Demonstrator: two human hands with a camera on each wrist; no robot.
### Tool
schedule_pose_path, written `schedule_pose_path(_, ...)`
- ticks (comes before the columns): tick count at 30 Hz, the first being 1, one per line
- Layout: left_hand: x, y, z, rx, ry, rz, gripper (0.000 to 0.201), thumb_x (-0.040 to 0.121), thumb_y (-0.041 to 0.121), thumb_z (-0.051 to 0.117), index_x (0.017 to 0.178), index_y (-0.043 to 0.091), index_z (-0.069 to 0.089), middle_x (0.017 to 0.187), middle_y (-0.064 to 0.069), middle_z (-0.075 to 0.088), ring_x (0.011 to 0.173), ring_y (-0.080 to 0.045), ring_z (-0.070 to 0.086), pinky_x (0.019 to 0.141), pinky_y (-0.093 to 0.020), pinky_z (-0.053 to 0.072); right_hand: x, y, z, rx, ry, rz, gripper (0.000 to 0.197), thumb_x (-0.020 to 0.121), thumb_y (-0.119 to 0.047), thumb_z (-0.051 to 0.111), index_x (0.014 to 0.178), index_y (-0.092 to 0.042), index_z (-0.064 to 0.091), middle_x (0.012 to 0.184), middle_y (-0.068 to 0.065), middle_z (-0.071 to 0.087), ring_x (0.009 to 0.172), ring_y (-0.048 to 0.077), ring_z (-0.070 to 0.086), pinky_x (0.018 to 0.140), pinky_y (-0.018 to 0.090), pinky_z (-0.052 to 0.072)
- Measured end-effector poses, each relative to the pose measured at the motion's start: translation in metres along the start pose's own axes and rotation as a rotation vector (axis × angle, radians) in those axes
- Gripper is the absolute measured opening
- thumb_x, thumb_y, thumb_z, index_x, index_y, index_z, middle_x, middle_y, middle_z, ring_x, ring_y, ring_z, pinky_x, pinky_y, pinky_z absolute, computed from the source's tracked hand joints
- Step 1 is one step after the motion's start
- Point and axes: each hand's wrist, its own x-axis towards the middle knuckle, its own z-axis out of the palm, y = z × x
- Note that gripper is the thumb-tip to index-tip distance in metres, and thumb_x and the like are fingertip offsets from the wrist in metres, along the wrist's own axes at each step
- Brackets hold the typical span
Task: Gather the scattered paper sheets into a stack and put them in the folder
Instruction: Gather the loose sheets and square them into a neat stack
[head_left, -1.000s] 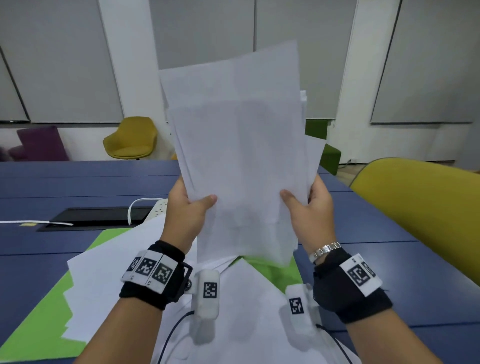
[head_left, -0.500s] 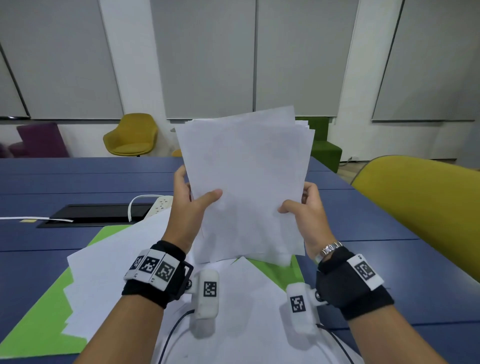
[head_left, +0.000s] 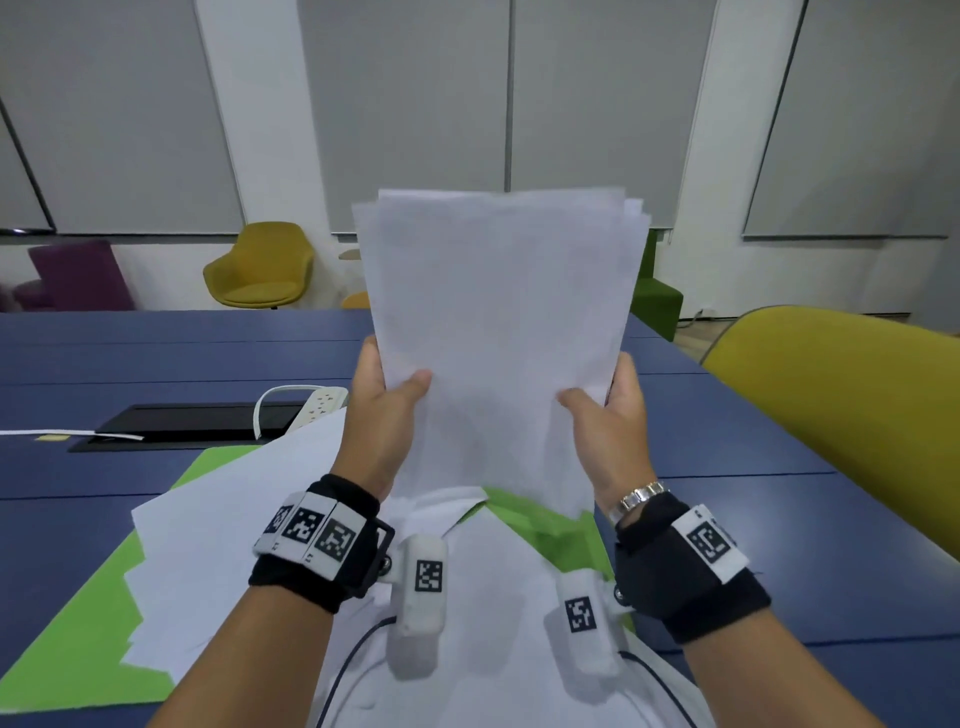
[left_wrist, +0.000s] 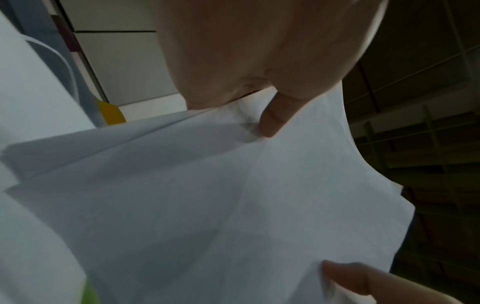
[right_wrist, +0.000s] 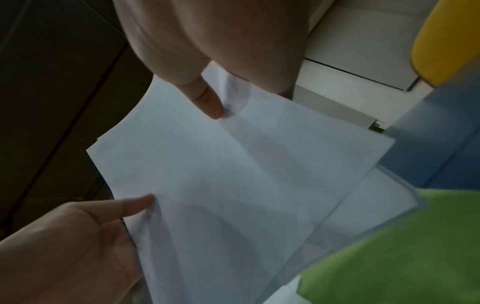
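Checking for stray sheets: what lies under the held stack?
Under the stack: loose sheets lying on the green folder. The stack and forearms hide part of the folder.

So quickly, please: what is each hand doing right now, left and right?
Left hand: closed on the left edge of the paper stack, thumb in front.
Right hand: closed on the same stack's right edge, thumb in front.

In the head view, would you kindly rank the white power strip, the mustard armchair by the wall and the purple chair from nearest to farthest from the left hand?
From the left hand:
1. White power strip, just to its left on the table.
2. Mustard armchair, beyond the table by the wall.
3. Purple chair, far left.
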Motion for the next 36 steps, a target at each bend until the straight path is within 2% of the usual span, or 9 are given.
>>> schedule_pose_path(4,0.001,0.007,0.000,-0.031,-0.006,0.024,0.043,0.096,-0.007,0.054,0.121,0.028,0.057,0.118,0.007,0.073,0.106,-0.009,0.071,0.085,-0.024,0.058,0.001,-0.006,-0.001,-0.022,-0.007,-0.063,0.032,0.088,0.004,0.057,0.108,-0.021,0.056,0.100,-0.014,0.072,0.087,0.002,0.069,0.076,0.021,0.056)
schedule_pose_path(7,0.001,0.002,-0.006,-0.029,-0.008,-0.024,0.035,0.093,-0.003,0.060,0.121,0.018,0.058,0.115,0.003,0.074,0.100,-0.012,0.072,0.080,-0.024,0.058,0.002,-0.001,-0.003,-0.023,-0.022,0.004,0.029,0.083,0.002,0.062,0.104,-0.017,0.056,0.096,-0.012,0.071,0.083,0.006,0.067,0.074,0.025,0.054)
schedule_pose_path(10,0.003,-0.006,-0.015,-0.045,0.004,-0.080,0.018,0.094,0.010,0.064,0.111,0.012,0.057,0.106,-0.001,0.071,0.094,-0.017,0.068,0.073,-0.024,0.053,0.004,0.004,-0.008,0.037,-0.002,0.084,0.021,0.083,-0.002,0.062,0.099,-0.013,0.056,0.092,-0.005,0.066,0.081,0.012,0.062,0.073,0.029,0.049)
schedule_pose_path(14,0.000,-0.017,-0.016,-0.063,-0.032,-0.131,0.035,0.080,0.019,0.070,0.111,0.013,0.055,0.107,-0.005,0.071,0.094,-0.018,0.068,0.079,-0.030,0.052,0.003,0.012,-0.011,0.133,-0.029,0.144,0.020,0.081,-0.001,0.056,0.096,-0.014,0.054,0.089,-0.006,0.063,0.080,0.014,0.057,0.073,0.030,0.045)
schedule_pose_path(18,-0.004,-0.019,-0.008,-0.030,-0.069,-0.143,0.030,0.088,0.004,0.066,0.115,0.009,0.055,0.104,0.000,0.073,0.090,-0.010,0.070,0.077,-0.026,0.053,0.000,0.019,-0.005,0.166,-0.018,0.152,0.022,0.067,-0.009,0.055,0.087,-0.017,0.049,0.087,-0.003,0.057,0.079,0.017,0.052,0.072,0.033,0.042)
schedule_pose_path(22,-0.003,-0.019,-0.012,-0.028,-0.010,-0.150,0.024,0.085,0.004,0.063,0.107,0.010,0.055,0.101,-0.003,0.068,0.090,-0.017,0.065,0.079,-0.030,0.050,0.002,0.019,-0.007,0.155,0.071,0.115,0.016,0.073,-0.006,0.052,0.084,-0.016,0.049,0.086,0.002,0.050,0.079,0.018,0.048,0.074,0.033,0.040)
schedule_pose_path(26,-0.006,-0.020,-0.004,0.009,-0.028,-0.150,0.036,0.091,-0.005,0.056,0.121,0.014,0.059,0.110,0.002,0.074,0.096,-0.013,0.070,0.081,-0.028,0.054,-0.001,0.019,-0.002,0.109,0.035,0.091,0.024,0.084,0.006,0.048,0.094,-0.014,0.055,0.089,-0.003,0.065,0.081,0.016,0.060,0.077,0.034,0.048)
schedule_pose_path(31,-0.002,-0.005,0.000,-0.006,-0.002,-0.044,0.038,0.094,-0.007,0.058,0.119,0.020,0.060,0.116,0.003,0.075,0.101,-0.011,0.072,0.083,-0.024,0.059,-0.001,0.002,0.000,0.075,0.065,-0.080,0.026,0.087,0.007,0.050,0.099,-0.015,0.053,0.093,-0.003,0.068,0.078,0.008,0.064,0.071,0.023,0.053)
schedule_pose_path(36,0.002,-0.004,-0.008,0.015,-0.029,-0.085,0.037,0.087,-0.010,0.059,0.114,0.014,0.064,0.107,0.001,0.076,0.093,-0.013,0.072,0.073,-0.021,0.056,0.001,0.003,-0.002,0.084,0.042,-0.045,0.026,0.084,0.008,0.047,0.096,-0.013,0.055,0.086,-0.008,0.067,0.074,0.007,0.060,0.069,0.022,0.050)
